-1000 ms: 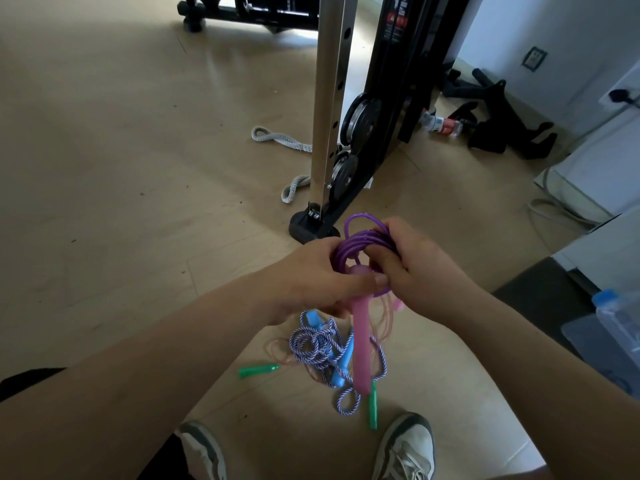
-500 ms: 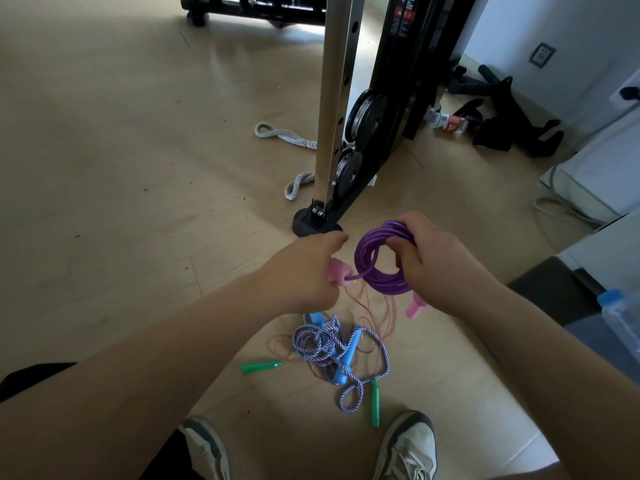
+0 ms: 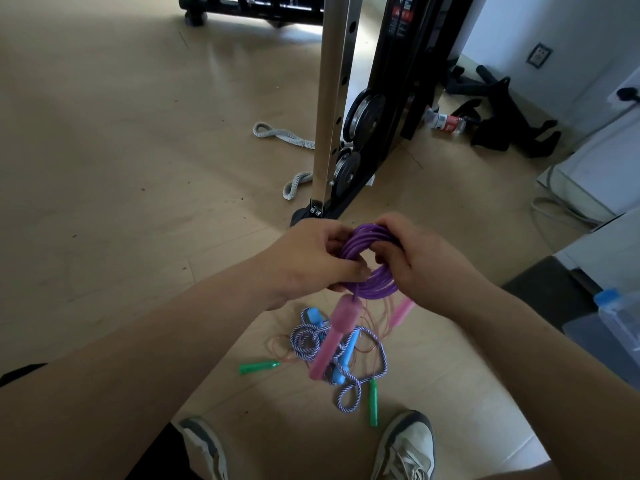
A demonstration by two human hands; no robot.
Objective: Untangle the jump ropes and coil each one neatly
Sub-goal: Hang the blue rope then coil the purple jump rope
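Note:
A purple jump rope is wound into a small coil, held up in front of me. My left hand grips the coil's left side and my right hand grips its right side. One pink handle hangs straight down from the coil; the other pink handle pokes out below my right hand. On the floor below lies a tangle: a purple-white braided rope with blue handles, and a thin pink cord with green handles.
A gym machine post and base with weight plates stands just beyond my hands. A grey rope lies left of it. Black equipment and a bottle lie at the back right. A plastic bottle stands at right. My shoes are below.
My left hand let go of the pink handle, which now hangs down, and closed on the coil's left side. The coil is held slightly lower between both hands.

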